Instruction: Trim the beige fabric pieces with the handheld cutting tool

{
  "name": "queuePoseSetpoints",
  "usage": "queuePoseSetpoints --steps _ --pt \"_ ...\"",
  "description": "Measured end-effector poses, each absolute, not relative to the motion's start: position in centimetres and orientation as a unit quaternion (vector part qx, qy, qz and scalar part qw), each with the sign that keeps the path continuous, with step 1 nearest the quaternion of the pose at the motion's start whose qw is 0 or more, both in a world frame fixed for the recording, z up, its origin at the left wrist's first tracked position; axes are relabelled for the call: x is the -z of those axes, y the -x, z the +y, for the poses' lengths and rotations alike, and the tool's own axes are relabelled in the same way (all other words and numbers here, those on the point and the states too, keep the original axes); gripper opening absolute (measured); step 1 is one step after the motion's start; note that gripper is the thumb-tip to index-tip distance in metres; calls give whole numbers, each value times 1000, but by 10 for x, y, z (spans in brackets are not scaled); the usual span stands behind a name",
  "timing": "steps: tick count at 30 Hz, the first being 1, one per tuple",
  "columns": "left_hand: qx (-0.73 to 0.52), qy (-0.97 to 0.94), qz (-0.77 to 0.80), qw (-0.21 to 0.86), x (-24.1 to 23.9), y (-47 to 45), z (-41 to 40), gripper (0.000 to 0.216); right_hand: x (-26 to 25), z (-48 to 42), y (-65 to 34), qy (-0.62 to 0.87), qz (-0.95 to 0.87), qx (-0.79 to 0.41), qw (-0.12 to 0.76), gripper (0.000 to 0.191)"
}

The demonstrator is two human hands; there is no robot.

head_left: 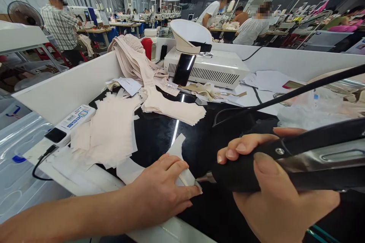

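My left hand (162, 190) presses a small white fabric piece (178, 147) against the glossy black tabletop (154, 140), its fingers bent around the piece's near end. Part of that piece is hidden under the fingers. In my right hand (276, 193) is a black-handled tool (310, 159) with a metal strip along its side. Its narrow metal tip (207, 177) points left, at the edge of the fabric by my left fingertips. Whether the tip touches the cloth I cannot tell. Left of the piece lies a stack of pale pink fabric cut-outs (111, 125).
More pink pieces (171, 106) lie behind, with a phone (184, 69) leaning on a white vented box (208, 66). A white device (75, 121) with a cable sits left. A black cable (302, 91) crosses the right side. Several people work at sewing machines beyond the low white wall.
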State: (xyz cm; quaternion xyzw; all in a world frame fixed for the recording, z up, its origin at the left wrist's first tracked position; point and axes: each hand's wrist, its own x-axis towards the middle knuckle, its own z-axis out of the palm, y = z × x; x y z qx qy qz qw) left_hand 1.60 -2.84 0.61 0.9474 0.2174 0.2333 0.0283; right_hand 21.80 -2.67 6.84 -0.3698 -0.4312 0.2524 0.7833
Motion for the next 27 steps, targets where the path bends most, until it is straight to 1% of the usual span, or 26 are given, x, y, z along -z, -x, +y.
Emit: queuePoseSetpoints --steps 5,10,16,19,21,23,25,27 --pt "-242 -945 218 26 -5 -15 -33 28 -72 -23 -214 348 -416 -262 798 38" --pt "-250 -943 217 34 -7 -17 -35 28 -73 -21 -213 342 -427 -264 795 39" --pt "-268 -937 225 9 -1 -21 -43 28 -73 -28 -216 369 -442 -268 772 40" --pt "-279 -935 220 -3 4 -20 -50 33 -70 -37 -219 381 -448 -283 758 38" --pt "-268 -941 207 -5 3 -18 -51 37 -67 -42 -222 375 -452 -276 761 40" --pt "-258 -946 194 -18 -2 -16 -49 34 -67 -46 -225 367 -456 -273 764 43" --pt "-252 -949 190 -24 -7 -13 -45 31 -68 -48 -227 373 -465 -293 747 44" --pt "-247 -950 192 -17 -9 -12 -39 34 -71 -49 -228 381 -469 -309 735 43"
